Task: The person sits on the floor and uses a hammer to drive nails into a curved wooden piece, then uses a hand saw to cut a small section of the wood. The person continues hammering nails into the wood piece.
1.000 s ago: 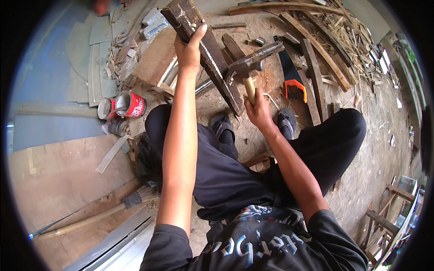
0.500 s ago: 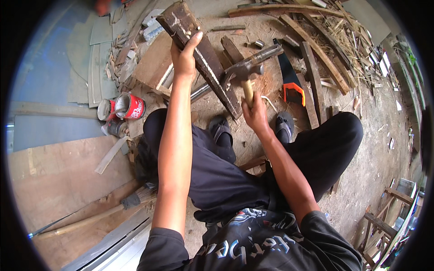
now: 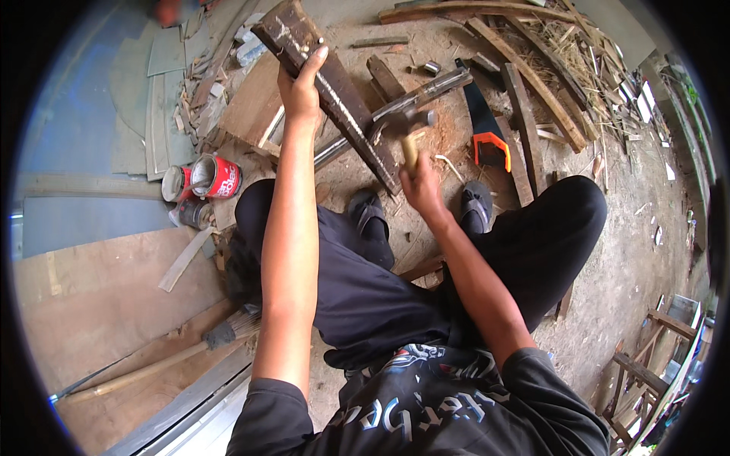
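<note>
My left hand (image 3: 301,95) is closed around the upper part of a dark brown wooden board (image 3: 342,106), thumb along its pale-streaked edge. The board slants down toward my feet and lies over a long light-edged timber piece (image 3: 426,93). In my right hand (image 3: 423,186) is a claw hammer (image 3: 411,148), gripped by its light wooden handle. Its head, slightly blurred, is close beside the board's lower half; whether they touch I cannot tell. To the right on the ground lies a handsaw (image 3: 489,140) with an orange and black handle.
Red paint cans (image 3: 216,176) stand at the left near plywood sheets (image 3: 114,289). A broom (image 3: 220,334) lies at the lower left. Long timber offcuts (image 3: 532,83) and shavings are piled at the far right. A wooden frame (image 3: 642,372) stands at the lower right.
The board and my left hand have shifted slightly left and up in the picture. The hammer has also moved a little left, its head now blurred. Both grips stay the same.
</note>
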`<state>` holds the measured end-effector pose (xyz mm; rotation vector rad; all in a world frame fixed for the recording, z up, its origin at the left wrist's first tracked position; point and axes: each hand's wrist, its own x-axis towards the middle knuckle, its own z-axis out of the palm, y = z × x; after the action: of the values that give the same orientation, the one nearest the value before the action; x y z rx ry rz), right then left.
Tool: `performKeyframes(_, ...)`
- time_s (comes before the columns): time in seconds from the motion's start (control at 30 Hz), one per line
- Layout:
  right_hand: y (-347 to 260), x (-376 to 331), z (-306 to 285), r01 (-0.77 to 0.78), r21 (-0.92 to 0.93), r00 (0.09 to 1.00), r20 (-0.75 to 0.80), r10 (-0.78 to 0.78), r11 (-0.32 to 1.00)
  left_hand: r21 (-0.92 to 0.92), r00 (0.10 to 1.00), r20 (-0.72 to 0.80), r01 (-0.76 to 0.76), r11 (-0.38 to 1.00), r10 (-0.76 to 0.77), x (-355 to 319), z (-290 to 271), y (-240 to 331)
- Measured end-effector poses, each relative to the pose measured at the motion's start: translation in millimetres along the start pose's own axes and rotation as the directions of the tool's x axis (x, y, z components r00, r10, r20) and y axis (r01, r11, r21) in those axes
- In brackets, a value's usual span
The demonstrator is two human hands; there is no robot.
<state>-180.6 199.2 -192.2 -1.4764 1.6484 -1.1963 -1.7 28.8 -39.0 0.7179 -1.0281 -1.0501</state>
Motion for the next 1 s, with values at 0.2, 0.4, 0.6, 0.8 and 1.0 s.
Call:
performKeyframes(0.2,-5,4,3,0.157,0.092,0.985,-0.088,-0.149,0.983,-0.003,0.999,-0.025,0.038,0.999,-0.038,3,-8,1)
performKeyframes(0.4,20,-8,-7,0.013,-0.093,0.996,0.087,-0.004,0.996,0.003,1.000,-0.022,-0.018,1.000,0.018,3,-7,2)
performKeyframes(0.6,6,-18,6,0.003,0.047,0.996,-0.091,0.002,0.999,0.010,1.000,-0.026,-0.011,1.000,0.012,0,-7,3)
performKeyframes(0.8,-56,14,-21,-0.556,0.273,0.831,0.182,0.526,0.785,0.028,0.999,-0.018,-0.047,0.999,0.048,-14,3,9)
performKeyframes(1.0,-78,15,-44,-0.762,0.638,0.535,0.517,0.669,0.116,0.014,0.981,-0.021,-0.191,0.982,0.191,-36,31,14)
